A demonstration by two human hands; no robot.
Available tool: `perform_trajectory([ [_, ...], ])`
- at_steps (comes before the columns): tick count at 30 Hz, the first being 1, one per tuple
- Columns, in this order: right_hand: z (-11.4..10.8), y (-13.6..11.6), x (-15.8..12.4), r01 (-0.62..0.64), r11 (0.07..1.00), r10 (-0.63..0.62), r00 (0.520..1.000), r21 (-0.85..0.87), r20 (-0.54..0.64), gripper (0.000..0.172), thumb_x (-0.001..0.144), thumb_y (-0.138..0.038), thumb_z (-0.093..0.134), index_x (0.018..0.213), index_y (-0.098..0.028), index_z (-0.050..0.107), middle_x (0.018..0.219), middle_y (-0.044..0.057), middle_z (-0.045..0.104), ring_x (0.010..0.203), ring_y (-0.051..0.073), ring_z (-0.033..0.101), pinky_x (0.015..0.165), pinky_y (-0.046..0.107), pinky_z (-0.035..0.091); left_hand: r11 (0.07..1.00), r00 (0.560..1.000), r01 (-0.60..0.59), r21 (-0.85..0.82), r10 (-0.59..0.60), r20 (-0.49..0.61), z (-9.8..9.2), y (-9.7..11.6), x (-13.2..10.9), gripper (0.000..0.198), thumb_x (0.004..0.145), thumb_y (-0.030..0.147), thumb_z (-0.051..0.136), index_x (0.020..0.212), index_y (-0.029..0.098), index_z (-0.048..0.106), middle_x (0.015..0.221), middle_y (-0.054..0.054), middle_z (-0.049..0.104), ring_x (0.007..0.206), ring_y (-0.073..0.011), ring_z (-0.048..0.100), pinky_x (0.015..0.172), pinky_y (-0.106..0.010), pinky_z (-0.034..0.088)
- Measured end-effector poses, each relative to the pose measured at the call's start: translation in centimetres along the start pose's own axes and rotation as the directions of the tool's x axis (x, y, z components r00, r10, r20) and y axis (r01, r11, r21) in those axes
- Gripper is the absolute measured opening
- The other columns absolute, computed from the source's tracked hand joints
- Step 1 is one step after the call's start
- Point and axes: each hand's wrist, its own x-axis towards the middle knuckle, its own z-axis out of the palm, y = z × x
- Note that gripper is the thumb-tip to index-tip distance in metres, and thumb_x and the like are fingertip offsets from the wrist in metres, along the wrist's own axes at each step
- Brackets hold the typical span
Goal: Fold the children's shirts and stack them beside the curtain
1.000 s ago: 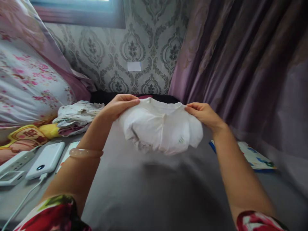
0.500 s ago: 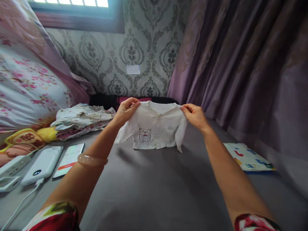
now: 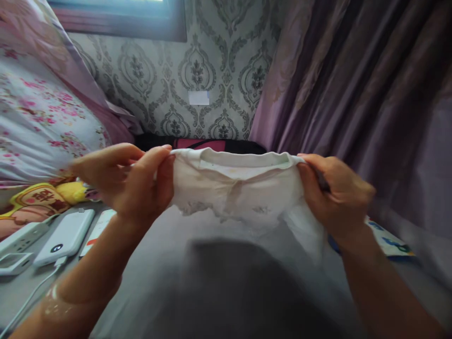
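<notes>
1. White cloth shirt with a wide neckband [image 3: 240, 190] is up in the air between two hands, above the plain grey bed sheet [image 3: 158, 256]. It's stretched sideways, neckline at the top, body hanging below.

2. Bare left hand [image 3: 141, 179], the one with the pale translucent bangle [image 3: 56, 301] behind it, has thumb and fingers pressed together on one shoulder, just outside the neckband.

3. Bare right hand [image 3: 335, 188] does the same on the other shoulder: thumb and forefinger pinching the fabric. So both grips are closed on cloth, nothing else in them.

4. Tip for holding it like this: pinch matching spots on both shoulder seams and keep the hands level. Looks pretty close to me, neckline is nearly straight across.

5. Go easy on the sideways pull. I'd want just enough tension to flatten the shoulders, since a soft neckband could stretch out.

6. Fair warning, the lower part is blurry, so I can't tell whether the hem touches the sheet. Worth checking it hangs free and the sleeves aren't twisted.

7. Mind the white rectangular power bank [image 3: 67, 235] with its white cable [image 3: 33, 294], over by the left forearm. A loose sleeve could snag there.
</notes>
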Motion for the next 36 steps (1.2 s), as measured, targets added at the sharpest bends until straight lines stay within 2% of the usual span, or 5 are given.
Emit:
perform_trajectory([
  [4,-1.0,0.3,2.3,-0.019,0.999,0.017,0.996,0.029,0.088,0.018,0.092,-0.028,0.057,0.107,-0.027,0.067,0.092,-0.001,0.072,0.077,0.016,0.066,0.073,0.029,0.053,0.955,0.994,-0.07,0.289,0.042,0.103,-1.3,0.9,2.1,0.038,0.088,0.035,0.057,0.124,0.045,0.054,0.103,-0.003,0.058,0.105,-0.0283,0.054,0.091,-0.049,0.044],
  [8,2.7,2.8,1.6,-0.281,0.941,0.183,0.891,0.189,0.415,0.025,0.093,-0.042,0.051,0.101,-0.026,0.069,0.093,0.0,0.073,0.079,0.018,0.067,0.067,0.028,0.051,0.981,0.939,-0.074,0.182,0.008,0.343,2.3,-0.1,2.3,0.019,0.088,0.039,0.055,0.096,0.028,0.067,0.103,-0.006,0.057,0.106,-0.0282,0.05,0.096,-0.052,0.036],
  [16,14.5,5.2,-10.2,-0.307,0.926,0.325,0.353,-0.219,0.877,0.03,0.099,-0.038,0.038,0.103,-0.023,0.064,0.104,0.007,0.07,0.097,0.021,0.065,0.075,0.028,0.043,0.958,0.355,0.036,0.285,-0.279,0.892,14.5,-7.1,-11.7,0.025,0.091,0.035,0.045,0.094,0.021,0.066,0.098,-0.009,0.063,0.094,-0.0245,0.055,0.075,-0.033,0.037],
  [28,20.4,6.8,-14.6,-0.127,0.937,0.347,0.26,-0.325,0.901,0.037,0.103,-0.038,0.02,0.115,-0.019,0.05,0.113,0.012,0.066,0.098,0.024,0.066,0.076,0.032,0.044,0.946,0.46,-0.192,0.262,-0.149,0.875,18.1,-8.9,-15.8,0.038,0.1,0.033,0.023,0.105,0.019,0.057,0.103,-0.014,0.06,0.099,-0.0282,0.049,0.082,-0.04,0.03],
  [36,24.6,9.0,-13.8,-0.066,0.956,0.294,0.285,-0.287,0.912,0.036,0.103,-0.035,0.022,0.114,-0.017,0.05,0.108,0.016,0.067,0.098,0.026,0.067,0.074,0.031,0.044,0.935,0.414,-0.226,0.272,-0.161,0.896,21.8,-11.2,-15.2,0.037,0.099,0.031,0.024,0.105,0.018,0.057,0.105,-0.015,0.061,0.101,-0.0295,0.049,0.085,-0.04,0.03],
])
